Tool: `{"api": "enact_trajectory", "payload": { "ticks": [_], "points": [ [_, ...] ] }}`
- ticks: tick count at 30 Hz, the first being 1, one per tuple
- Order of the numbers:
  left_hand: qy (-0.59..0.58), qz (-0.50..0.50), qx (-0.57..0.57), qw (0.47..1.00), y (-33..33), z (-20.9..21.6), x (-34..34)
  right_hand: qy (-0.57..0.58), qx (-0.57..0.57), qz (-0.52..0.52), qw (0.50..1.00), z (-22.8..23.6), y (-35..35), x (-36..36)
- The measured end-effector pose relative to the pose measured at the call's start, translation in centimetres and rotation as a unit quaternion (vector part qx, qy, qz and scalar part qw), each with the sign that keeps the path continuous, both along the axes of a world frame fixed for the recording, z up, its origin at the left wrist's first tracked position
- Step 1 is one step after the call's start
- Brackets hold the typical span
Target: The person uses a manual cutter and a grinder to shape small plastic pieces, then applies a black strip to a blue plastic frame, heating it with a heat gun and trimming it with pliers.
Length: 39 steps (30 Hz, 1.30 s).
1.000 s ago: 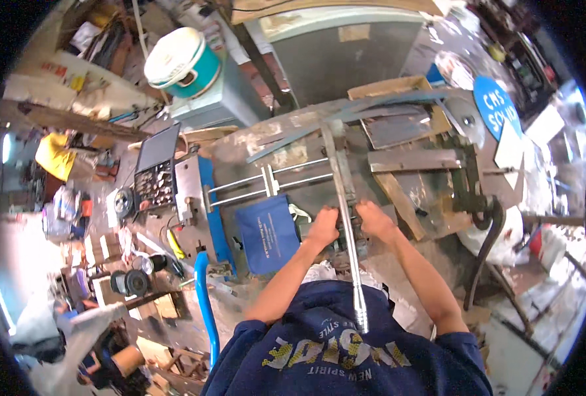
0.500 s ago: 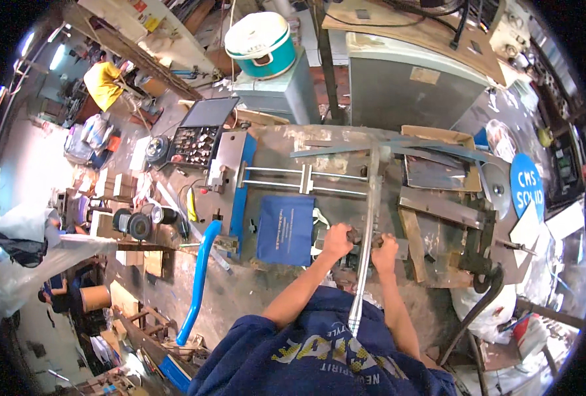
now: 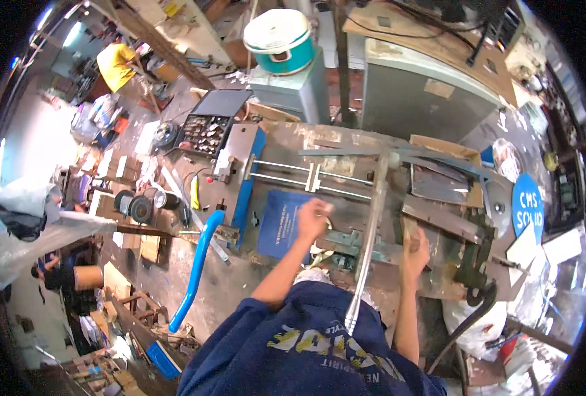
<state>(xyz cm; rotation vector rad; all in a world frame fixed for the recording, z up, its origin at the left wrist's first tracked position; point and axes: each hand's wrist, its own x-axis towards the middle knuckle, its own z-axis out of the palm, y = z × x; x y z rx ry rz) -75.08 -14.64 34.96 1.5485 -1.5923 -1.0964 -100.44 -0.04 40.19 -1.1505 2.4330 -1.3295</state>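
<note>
The person's left hand [image 3: 312,218] is raised over the near edge of the workbench [image 3: 345,142], just right of the blue book [image 3: 285,223], its fingers curled and blurred so that whether they grip anything cannot be told. The right hand [image 3: 415,249] rests at the right of the long steel bar [image 3: 370,234], which runs from the bench middle back toward the person's chest; its fingers seem closed around a small wooden block [image 3: 409,231]. It would likely go best with the block held flat and steady beside the bar, and the left hand clear of the green clamp [image 3: 359,243] beneath.
</note>
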Motion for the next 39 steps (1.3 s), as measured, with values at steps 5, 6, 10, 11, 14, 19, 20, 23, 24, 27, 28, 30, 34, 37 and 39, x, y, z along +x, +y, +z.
{"api": "enact_trajectory", "payload": {
  "ticks": [5,6,10,11,14,19,20,23,24,27,28,30,34,37,39],
  "points": [
    [0.174,0.059,0.001,0.983,5.6,13.9,5.3,-0.088,0.098,0.11,0.985,-0.7,11.5,3.3],
    [0.161,0.04,-0.006,0.986,7.2,15.9,5.7,-0.092,0.116,0.167,0.975,-0.2,12.7,5.6],
    [0.193,0.075,0.062,0.976,13.3,21.1,5.9,-0.162,-0.031,0.351,0.922,4.7,10.2,14.8],
    [0.199,0.055,0.036,0.978,14.5,21.1,6.8,-0.307,-0.06,0.309,0.898,7.8,8.9,17.3],
    [0.207,0.041,0.052,0.976,17.8,22.7,9.1,-0.544,-0.046,0.135,0.827,13.7,7.1,21.4],
    [0.204,0.027,0.025,0.978,22.4,25.8,15.2,-0.598,-0.105,0.214,0.765,15.6,9.4,25.6],
    [0.226,0.031,0.013,0.973,23.1,25.8,16.8,-0.584,-0.116,0.24,0.767,15.8,9.6,26.9],
    [0.096,0.009,-0.149,0.984,24.3,26.4,22.9,-0.532,-0.151,0.317,0.771,18.1,9.4,32.7],
    [0.043,0.004,-0.228,0.973,24.4,26.2,25.3,-0.496,-0.164,0.349,0.778,18.6,9.3,34.9],
    [0.101,0.024,-0.225,0.969,26.5,25.3,32.9,-0.502,-0.184,0.432,0.726,17.2,10.6,41.2],
    [0.102,0.016,-0.232,0.967,26.9,24.9,36.3,-0.499,-0.189,0.455,0.713,17.4,11.1,44.1],
    [0.174,0.008,-0.25,0.952,27.6,24.2,43.4,-0.473,-0.214,0.49,0.7,17.9,12.3,50.8],
    [0.241,0.023,-0.19,0.952,28.1,22.0,56.1,-0.396,-0.152,0.477,0.77,18.4,13.3,63.6],
    [0.25,-0.014,-0.201,0.947,25.6,18.4,64.4,-0.402,-0.125,0.415,0.806,18.1,13.0,71.6],
    [0.275,-0.002,-0.183,0.944,21.0,13.5,70.4,-0.398,-0.122,0.398,0.818,17.8,11.9,75.4]
  ]
}}
